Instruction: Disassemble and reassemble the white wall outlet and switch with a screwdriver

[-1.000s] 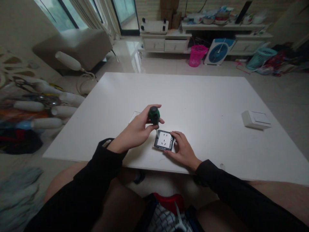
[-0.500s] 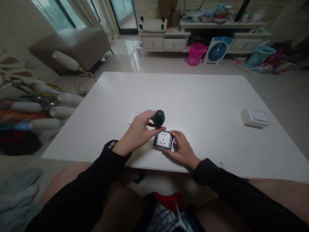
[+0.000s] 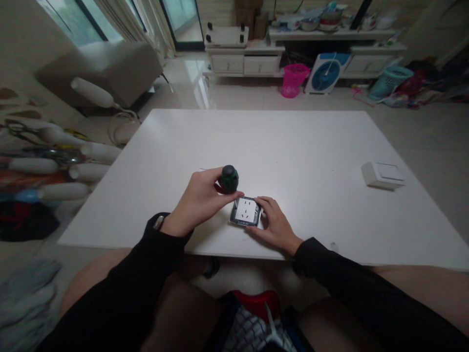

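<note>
My left hand (image 3: 200,199) is closed around a screwdriver (image 3: 229,179) with a dark green and black handle, held upright with its butt end facing me. Its tip is at the left side of the wall socket (image 3: 245,210), as far as I can see; the fingers partly cover the shaft. The socket has a white face with several slots and a dark frame, and lies near the table's front edge. My right hand (image 3: 275,226) grips the socket's right side between thumb and fingers. Behind my left hand, a clear cover plate is almost wholly hidden.
A white switch box (image 3: 383,176) sits at the right of the white table (image 3: 293,142). Across the floor are a pink basket (image 3: 293,80), a blue fan (image 3: 325,73) and a low cabinet (image 3: 262,63). Cluttered tools and white rollers (image 3: 91,172) lie beyond the table's left edge.
My left hand has moved the screwdriver to the left, from the socket's upper middle to its left side. My right hand stays on the socket. The whole view has shifted slightly.
</note>
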`<state>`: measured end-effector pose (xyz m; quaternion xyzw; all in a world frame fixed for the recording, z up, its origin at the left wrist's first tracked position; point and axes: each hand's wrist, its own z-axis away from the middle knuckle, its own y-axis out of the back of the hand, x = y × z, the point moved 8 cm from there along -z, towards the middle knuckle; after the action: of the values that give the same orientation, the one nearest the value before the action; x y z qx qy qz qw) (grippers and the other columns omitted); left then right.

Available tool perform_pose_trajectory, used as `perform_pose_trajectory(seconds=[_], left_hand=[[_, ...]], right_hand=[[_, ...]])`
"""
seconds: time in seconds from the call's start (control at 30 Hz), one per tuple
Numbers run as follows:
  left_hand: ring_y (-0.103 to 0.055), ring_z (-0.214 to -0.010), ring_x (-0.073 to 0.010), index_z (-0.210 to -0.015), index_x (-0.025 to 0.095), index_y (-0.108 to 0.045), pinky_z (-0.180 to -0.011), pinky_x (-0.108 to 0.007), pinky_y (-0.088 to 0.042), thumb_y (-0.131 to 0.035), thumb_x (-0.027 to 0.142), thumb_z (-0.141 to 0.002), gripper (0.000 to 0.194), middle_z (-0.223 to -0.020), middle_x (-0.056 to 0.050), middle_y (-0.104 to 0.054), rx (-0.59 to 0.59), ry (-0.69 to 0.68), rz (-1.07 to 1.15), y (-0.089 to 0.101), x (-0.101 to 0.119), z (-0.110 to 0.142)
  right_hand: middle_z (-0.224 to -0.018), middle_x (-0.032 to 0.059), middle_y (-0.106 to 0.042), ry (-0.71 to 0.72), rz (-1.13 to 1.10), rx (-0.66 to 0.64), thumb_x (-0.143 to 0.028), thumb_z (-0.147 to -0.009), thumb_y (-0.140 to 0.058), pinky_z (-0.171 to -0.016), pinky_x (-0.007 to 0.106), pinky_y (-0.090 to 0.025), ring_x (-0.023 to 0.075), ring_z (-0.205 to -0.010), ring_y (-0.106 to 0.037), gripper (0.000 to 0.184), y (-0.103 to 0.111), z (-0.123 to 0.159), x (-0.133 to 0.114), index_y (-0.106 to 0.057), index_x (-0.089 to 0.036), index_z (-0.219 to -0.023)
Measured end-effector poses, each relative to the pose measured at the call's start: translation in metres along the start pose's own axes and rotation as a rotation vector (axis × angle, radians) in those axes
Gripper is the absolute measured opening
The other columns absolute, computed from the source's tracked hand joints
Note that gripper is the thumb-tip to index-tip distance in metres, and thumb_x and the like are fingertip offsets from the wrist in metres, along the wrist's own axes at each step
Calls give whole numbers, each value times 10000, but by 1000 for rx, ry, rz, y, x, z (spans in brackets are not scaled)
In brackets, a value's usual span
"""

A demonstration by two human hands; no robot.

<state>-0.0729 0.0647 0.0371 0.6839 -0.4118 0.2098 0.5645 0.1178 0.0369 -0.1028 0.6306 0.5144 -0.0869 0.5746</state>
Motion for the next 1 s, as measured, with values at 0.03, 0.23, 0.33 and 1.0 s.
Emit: perform_pose_trajectory(seconds=[0.03, 0.23, 0.33, 1.0], left_hand=[[-671, -628, -142, -777, 155, -698, -612, -258, -578, -853, 335, -796, 239, -725, -7, -722, -14, 4, 16, 1, 0, 0], [-731, -839, -181, -1028, 167, -717, -707, -274, -632, -778, 252, -832, 222, -942, -44, -765, -179, -14, 114, -5, 9, 0], [-730, -891, -185, -1023, 173, -708, -750, -282, -629, -702, 210, -883, 144, -981, -50, -761, -226, -38, 107, -10, 11, 2], [-625, -817, -153, -868, 180, -617, -710, -266, -611, -822, 224, -853, 210, -883, -14, -630, -67, -48, 45, -14, 7, 2]], right_hand=[[-1421, 151, -527, 4, 2, 3, -434, -821, -836, -1092, 607, -527, 360, -1316, -543, 815, 0, 0, 0, -422, -295, -1509], [-1424, 153, -527, -1, 8, -5, -447, -829, -825, -1090, 614, -527, 363, -1317, -543, 806, 0, -1, 0, -426, -292, -1512], [-1424, 150, -528, -3, 7, -5, -456, -824, -827, -1091, 623, -524, 365, -1318, -542, 814, 0, -1, 1, -425, -297, -1514], [-1416, 148, -529, -9, -4, -9, -450, -829, -821, -1088, 623, -521, 362, -1318, -542, 799, 0, -3, -3, -426, -304, -1507]])
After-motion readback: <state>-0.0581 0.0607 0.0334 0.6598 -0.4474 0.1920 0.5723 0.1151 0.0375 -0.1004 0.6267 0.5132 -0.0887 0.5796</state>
